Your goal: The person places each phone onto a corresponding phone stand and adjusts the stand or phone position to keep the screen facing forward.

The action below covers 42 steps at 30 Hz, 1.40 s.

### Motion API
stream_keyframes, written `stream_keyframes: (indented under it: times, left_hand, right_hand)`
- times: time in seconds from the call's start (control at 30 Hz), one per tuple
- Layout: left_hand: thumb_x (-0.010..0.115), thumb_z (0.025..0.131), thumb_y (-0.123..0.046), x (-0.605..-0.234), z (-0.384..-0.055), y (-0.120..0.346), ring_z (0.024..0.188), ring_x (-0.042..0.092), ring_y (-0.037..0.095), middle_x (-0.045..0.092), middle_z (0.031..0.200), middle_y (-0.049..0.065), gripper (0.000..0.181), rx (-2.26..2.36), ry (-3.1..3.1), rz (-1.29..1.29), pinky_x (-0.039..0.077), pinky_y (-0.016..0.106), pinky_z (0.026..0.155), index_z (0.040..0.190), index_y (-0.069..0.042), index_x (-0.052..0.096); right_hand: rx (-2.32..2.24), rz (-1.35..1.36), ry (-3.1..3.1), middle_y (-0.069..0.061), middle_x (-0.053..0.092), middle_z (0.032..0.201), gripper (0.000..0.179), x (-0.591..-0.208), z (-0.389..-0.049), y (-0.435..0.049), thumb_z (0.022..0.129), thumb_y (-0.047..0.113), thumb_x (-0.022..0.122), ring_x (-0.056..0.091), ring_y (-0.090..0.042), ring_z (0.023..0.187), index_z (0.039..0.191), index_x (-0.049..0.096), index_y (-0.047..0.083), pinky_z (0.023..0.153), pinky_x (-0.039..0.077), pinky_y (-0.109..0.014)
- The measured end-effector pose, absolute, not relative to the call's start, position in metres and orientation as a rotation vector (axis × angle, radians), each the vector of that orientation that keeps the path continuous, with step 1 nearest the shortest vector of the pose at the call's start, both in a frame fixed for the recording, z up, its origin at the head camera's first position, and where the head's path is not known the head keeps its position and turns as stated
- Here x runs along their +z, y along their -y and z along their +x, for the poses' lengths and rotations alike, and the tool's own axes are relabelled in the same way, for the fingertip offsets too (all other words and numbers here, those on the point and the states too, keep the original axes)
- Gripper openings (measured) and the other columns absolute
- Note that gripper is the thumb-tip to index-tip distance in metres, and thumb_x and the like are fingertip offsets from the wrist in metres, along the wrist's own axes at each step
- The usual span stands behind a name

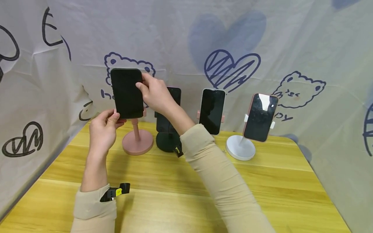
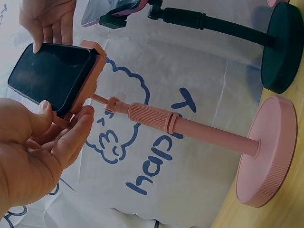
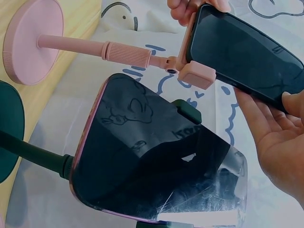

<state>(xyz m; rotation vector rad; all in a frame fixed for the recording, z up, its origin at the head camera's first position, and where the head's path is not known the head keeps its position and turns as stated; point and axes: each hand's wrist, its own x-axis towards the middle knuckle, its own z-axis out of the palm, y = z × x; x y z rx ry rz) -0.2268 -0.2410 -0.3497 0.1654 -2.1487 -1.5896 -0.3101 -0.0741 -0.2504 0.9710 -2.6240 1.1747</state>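
Observation:
A black smartphone point(image 1: 127, 94) stands upright at the far left in the head view, its lower part in the clamp of a pink phone stand point(image 2: 204, 133). My left hand point(image 1: 103, 131) grips its lower left corner, thumb at the screen's edge and fingers behind, close by the pink clamp point(image 2: 95, 54). Higher up, my right hand point(image 1: 155, 94) pinches the phone's right side between thumb and fingers. Most of the clamp is hidden behind the phone in the head view. The stand's round pink base point(image 1: 137, 142) rests on the table.
Beside it, a dark green stand point(image 1: 167, 144) holds another phone point(image 3: 156, 147), partly behind my right arm. Further right are a phone point(image 1: 212, 111) in a pink clamp and a phone point(image 1: 260, 117) on a white stand point(image 1: 240, 148). A drawn-on cloth point(image 1: 180, 38) hangs behind the wooden table point(image 1: 157, 181).

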Motion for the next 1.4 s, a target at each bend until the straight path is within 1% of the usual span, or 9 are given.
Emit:
stream_keyframes:
  times: [0.3, 0.43, 0.67, 0.73, 0.87, 0.97, 1.17, 1.27, 1.4]
  left_hand:
    - [0.048, 0.111, -0.023, -0.350, -0.226, 0.241, 0.090, 0.066, -0.002, 0.065, 0.129, 0.024, 0.045, -1.595, 2.133, 0.159, 0.057, 0.018, 0.091, 0.144, 0.006, 0.056]
    - [0.049, 0.110, -0.023, -0.349, -0.226, 0.242, 0.090, 0.066, -0.002, 0.064, 0.130, 0.023, 0.045, -1.593, 2.131, 0.160, 0.057, 0.017, 0.091, 0.143, 0.006, 0.057]
    - [0.048, 0.110, -0.025, -0.349, -0.227, 0.243, 0.096, 0.067, 0.002, 0.061, 0.138, 0.021, 0.046, -1.603, 2.156, 0.188, 0.057, 0.021, 0.094, 0.147, 0.003, 0.055]
    - [0.049, 0.110, -0.026, -0.349, -0.227, 0.244, 0.096, 0.067, 0.001, 0.061, 0.139, 0.021, 0.047, -1.593, 2.165, 0.199, 0.057, 0.023, 0.095, 0.147, 0.002, 0.055]
    - [0.050, 0.110, -0.028, -0.349, -0.227, 0.244, 0.089, 0.066, -0.004, 0.063, 0.137, 0.020, 0.047, -1.546, 2.184, 0.218, 0.057, 0.023, 0.095, 0.146, 0.001, 0.057]
    - [0.050, 0.110, -0.029, -0.348, -0.227, 0.244, 0.086, 0.064, -0.005, 0.064, 0.135, 0.019, 0.047, -1.514, 2.195, 0.228, 0.057, 0.020, 0.092, 0.145, 0.001, 0.058]
    - [0.051, 0.110, -0.030, -0.350, -0.226, 0.244, 0.085, 0.062, -0.005, 0.065, 0.134, 0.020, 0.045, -1.494, 2.192, 0.247, 0.052, 0.013, 0.082, 0.143, 0.000, 0.061]
    - [0.051, 0.110, -0.030, -0.350, -0.226, 0.244, 0.085, 0.062, -0.004, 0.066, 0.134, 0.019, 0.045, -1.483, 2.188, 0.252, 0.051, 0.012, 0.081, 0.142, 0.000, 0.062]
    - [0.051, 0.110, -0.031, -0.349, -0.226, 0.243, 0.087, 0.061, 0.001, 0.066, 0.133, 0.017, 0.045, -1.457, 2.196, 0.260, 0.049, 0.014, 0.080, 0.142, -0.002, 0.062]
  right_hand:
    - [1.178, 0.988, 2.600, -0.008, 0.055, 0.088, 0.023, -0.254, -0.310, 0.074, 0.112, 0.023, 0.047, 0.052, -0.019, 0.071, 0.126, 0.055, 0.007, 0.064, 0.047, -0.024]
    - [1.192, 0.997, 2.582, -0.009, 0.053, 0.084, 0.020, -0.256, -0.310, 0.074, 0.112, 0.024, 0.047, 0.051, -0.020, 0.068, 0.120, 0.055, 0.007, 0.061, 0.045, -0.024]
    - [1.194, 0.988, 2.598, -0.008, 0.052, 0.081, 0.018, -0.260, -0.309, 0.074, 0.112, 0.024, 0.048, 0.050, -0.018, 0.065, 0.117, 0.054, 0.007, 0.058, 0.044, -0.023]
    - [1.191, 0.993, 2.602, -0.009, 0.053, 0.081, 0.018, -0.262, -0.309, 0.074, 0.112, 0.024, 0.048, 0.052, -0.019, 0.064, 0.116, 0.054, 0.007, 0.058, 0.044, -0.024]
    - [1.211, 0.996, 2.615, -0.009, 0.055, 0.080, 0.017, -0.268, -0.308, 0.074, 0.112, 0.024, 0.047, 0.062, -0.017, 0.061, 0.113, 0.053, 0.008, 0.058, 0.047, -0.025]
    - [1.228, 0.998, 2.612, -0.010, 0.056, 0.080, 0.017, -0.271, -0.308, 0.074, 0.112, 0.023, 0.048, 0.066, -0.016, 0.060, 0.113, 0.053, 0.007, 0.060, 0.049, -0.026]
    - [1.257, 0.985, 2.634, -0.009, 0.059, 0.081, 0.019, -0.275, -0.307, 0.074, 0.112, 0.024, 0.049, 0.066, -0.015, 0.062, 0.120, 0.055, 0.008, 0.062, 0.050, -0.027]
    - [1.251, 0.986, 2.647, -0.008, 0.060, 0.080, 0.018, -0.276, -0.306, 0.073, 0.112, 0.024, 0.049, 0.066, -0.015, 0.063, 0.118, 0.056, 0.009, 0.062, 0.050, -0.027]
    - [1.224, 0.985, 2.656, -0.008, 0.062, 0.080, 0.019, -0.278, -0.306, 0.073, 0.112, 0.024, 0.050, 0.067, -0.015, 0.064, 0.120, 0.058, 0.009, 0.067, 0.053, -0.025]
